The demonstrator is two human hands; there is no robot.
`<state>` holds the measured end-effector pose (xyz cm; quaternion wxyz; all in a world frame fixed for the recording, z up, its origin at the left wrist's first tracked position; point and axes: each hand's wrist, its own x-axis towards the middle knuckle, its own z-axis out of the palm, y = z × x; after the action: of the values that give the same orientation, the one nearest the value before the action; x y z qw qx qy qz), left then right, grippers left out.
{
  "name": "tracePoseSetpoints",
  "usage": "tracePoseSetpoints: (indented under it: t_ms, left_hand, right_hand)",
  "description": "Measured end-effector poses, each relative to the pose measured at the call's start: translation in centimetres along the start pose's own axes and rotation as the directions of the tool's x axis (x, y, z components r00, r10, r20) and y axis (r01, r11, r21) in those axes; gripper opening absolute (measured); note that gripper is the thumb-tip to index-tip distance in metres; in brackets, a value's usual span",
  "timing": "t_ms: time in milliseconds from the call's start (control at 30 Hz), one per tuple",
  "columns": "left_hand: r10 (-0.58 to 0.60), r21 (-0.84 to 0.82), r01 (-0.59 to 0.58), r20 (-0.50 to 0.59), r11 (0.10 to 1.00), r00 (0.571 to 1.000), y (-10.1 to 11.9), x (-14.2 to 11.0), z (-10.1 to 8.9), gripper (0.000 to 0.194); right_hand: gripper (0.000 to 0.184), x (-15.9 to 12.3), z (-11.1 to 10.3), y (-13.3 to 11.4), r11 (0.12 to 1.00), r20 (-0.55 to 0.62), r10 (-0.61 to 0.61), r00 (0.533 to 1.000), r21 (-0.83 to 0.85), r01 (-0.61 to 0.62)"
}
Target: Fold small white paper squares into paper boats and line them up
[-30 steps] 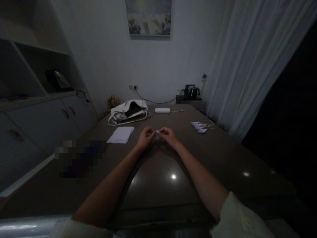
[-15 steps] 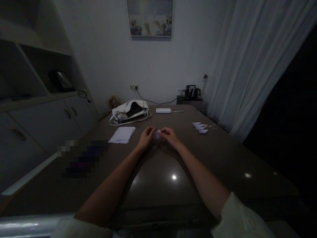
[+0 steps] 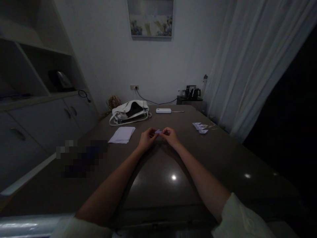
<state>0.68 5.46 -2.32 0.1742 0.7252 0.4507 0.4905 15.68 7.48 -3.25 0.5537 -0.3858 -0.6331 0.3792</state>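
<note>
Dim light falls over a glossy brown table (image 3: 158,185) that runs away toward a pale wall (image 3: 99,49), where a framed picture (image 3: 151,19) hangs above a socket (image 3: 134,87) with a dark cable (image 3: 156,101) plugged in. Sheer white curtains (image 3: 237,66) drop along the right side, and a cabinet (image 3: 37,119) with open shelves lines the left.

Both forearms reach forward from light sleeves (image 3: 245,218), and the hands meet over the middle of the table around a small folded piece of white paper (image 3: 158,131). The left hand (image 3: 147,138) pinches its left end between thumb and fingers; the right hand (image 3: 171,137) has its fingertips closed on the right end. The paper sits between the two hands, and its exact folds are too small to make out.

Left of the left hand lies a stack of white sheets (image 3: 122,135), slightly uneven at the edges. Just behind the stack rests a white handbag (image 3: 130,110), its top gaping open. Farther back, a white oblong device (image 3: 163,110) lies with a short cord (image 3: 177,111) off its right end. Well to the right of the hands, several pointed folded papers (image 3: 198,126) sit in a row beside small pale scraps (image 3: 209,125)
</note>
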Motion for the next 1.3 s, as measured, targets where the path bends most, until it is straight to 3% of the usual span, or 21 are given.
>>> tracePoseSetpoints:
  t_ms: [267,567,900,1033,1300]
  left_hand:
    - [0.155,0.062,-0.161,0.094,0.985,0.983,0.48,-0.18,-0.26,0.022]
    - [0.244,0.116,-0.259,0.130,0.959,0.961,0.72,-0.21,-0.55,0.031]
    - [0.216,0.083,-0.219,0.039,0.972,0.976,0.61,-0.17,-0.34,0.018]
    - [0.178,0.084,-0.180,0.035,0.980,0.983,0.44,-0.06,-0.23,0.014]
    - [0.133,0.140,-0.138,0.044,0.980,0.990,0.78,-0.21,-0.34,0.015]
  right_hand:
    - [0.027,-0.53,0.20,-1.07,0.977,0.048,0.131,0.990,0.161,-0.137]
    - [0.030,-0.36,0.00,-0.51,0.964,0.015,0.166,0.986,0.207,-0.165]
    - [0.022,-0.21,0.11,-0.40,0.984,0.035,0.145,0.989,0.101,-0.148]
    - [0.022,-0.52,0.05,-0.82,0.988,0.101,0.115,0.988,0.088,-0.124]
    - [0.027,-0.57,0.18,-0.79,0.997,0.119,0.060,0.991,0.047,-0.066]
